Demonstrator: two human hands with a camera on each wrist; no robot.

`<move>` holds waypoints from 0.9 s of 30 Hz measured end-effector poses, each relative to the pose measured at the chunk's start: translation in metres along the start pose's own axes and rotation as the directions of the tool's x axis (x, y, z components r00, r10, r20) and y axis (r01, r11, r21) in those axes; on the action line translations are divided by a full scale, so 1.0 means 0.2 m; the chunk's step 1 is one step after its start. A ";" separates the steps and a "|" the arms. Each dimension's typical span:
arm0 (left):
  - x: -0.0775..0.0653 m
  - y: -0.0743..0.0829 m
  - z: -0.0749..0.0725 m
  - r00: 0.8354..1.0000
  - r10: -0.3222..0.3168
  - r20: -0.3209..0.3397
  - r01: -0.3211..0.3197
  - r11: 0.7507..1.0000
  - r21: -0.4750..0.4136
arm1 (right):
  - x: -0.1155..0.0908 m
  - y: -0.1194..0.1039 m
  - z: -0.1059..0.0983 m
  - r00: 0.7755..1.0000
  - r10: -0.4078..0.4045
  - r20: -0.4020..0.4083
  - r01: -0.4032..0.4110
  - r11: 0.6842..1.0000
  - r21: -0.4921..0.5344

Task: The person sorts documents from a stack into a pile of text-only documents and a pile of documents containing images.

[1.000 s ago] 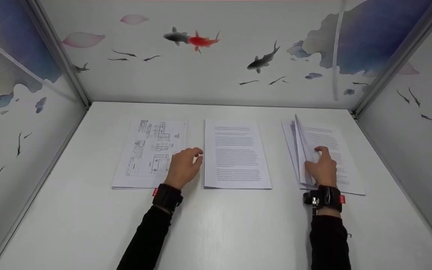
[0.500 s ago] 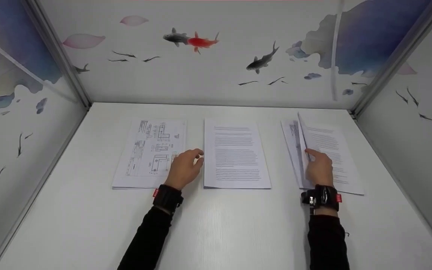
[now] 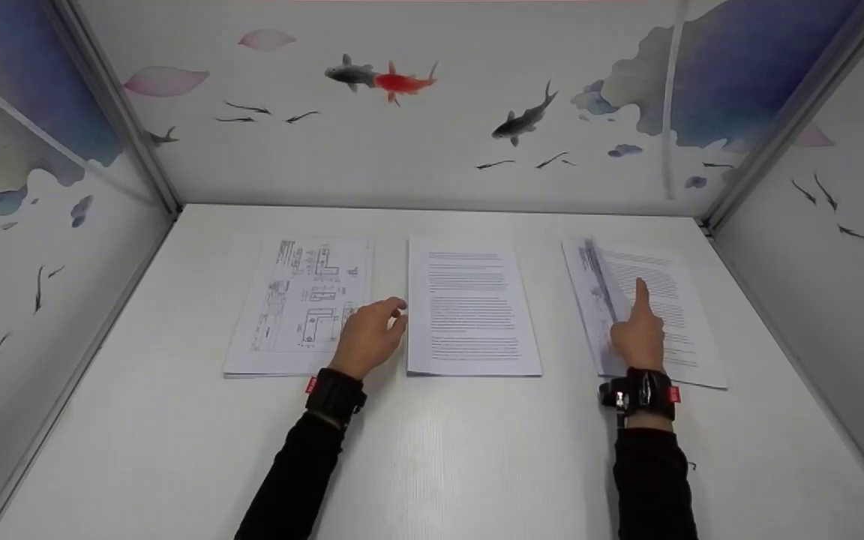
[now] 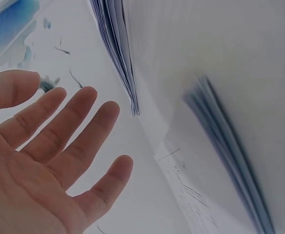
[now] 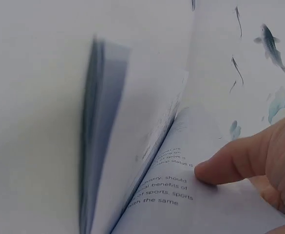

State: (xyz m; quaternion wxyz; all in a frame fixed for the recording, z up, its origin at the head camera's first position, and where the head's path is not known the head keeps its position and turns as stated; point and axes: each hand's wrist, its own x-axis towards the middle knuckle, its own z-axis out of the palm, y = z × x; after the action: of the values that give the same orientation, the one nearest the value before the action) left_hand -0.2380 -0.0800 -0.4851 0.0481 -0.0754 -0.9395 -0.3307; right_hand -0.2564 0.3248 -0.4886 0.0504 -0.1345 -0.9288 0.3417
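In the head view my left hand (image 3: 368,337) lies over the right edge of a stack of printed drawings (image 3: 282,315). The left wrist view shows its fingers (image 4: 79,131) spread and gently bent, with nothing between them. My right hand (image 3: 638,337) is on a stack of text pages (image 3: 691,337) at the right, its index finger stretched out over the print. In the right wrist view the thumb (image 5: 230,161) touches a curved text page (image 5: 166,195). Beside it a leaf (image 5: 137,122) stands tilted up; the other right fingers are mostly hidden.
Between the hands a second text stack (image 3: 473,315) lies flat on the white table (image 3: 432,457). White walls (image 3: 432,165) with painted fish enclose the table at the back and both sides.
The raised leaf of the right stack has sunk to the left. My right index finger has gone from bent at that leaf to straight on the page. My left hand stays put.
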 end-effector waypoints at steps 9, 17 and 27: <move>0.00 0.04 -0.01 0.992 0.037 0.124 -0.015 0.985 -0.170 | -0.02 -0.06 -0.01 0.999 -0.052 -0.007 0.052 0.999 0.002; 0.02 0.09 0.00 0.968 0.106 0.225 -0.006 0.915 -0.404 | -0.06 -0.19 0.05 0.963 -0.217 -0.163 0.214 0.976 -0.031; 0.05 0.15 0.03 0.970 0.128 0.206 0.000 0.849 -0.528 | -0.13 -0.36 0.13 0.935 -0.308 -0.173 0.310 0.951 -0.017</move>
State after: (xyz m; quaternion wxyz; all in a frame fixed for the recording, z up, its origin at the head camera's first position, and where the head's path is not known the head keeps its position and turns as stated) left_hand -0.2429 -0.0516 -0.4699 -0.0739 -0.1556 -0.8097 -0.5610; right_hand -0.2518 0.2485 -0.4615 0.1848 -0.0157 -0.9286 0.3213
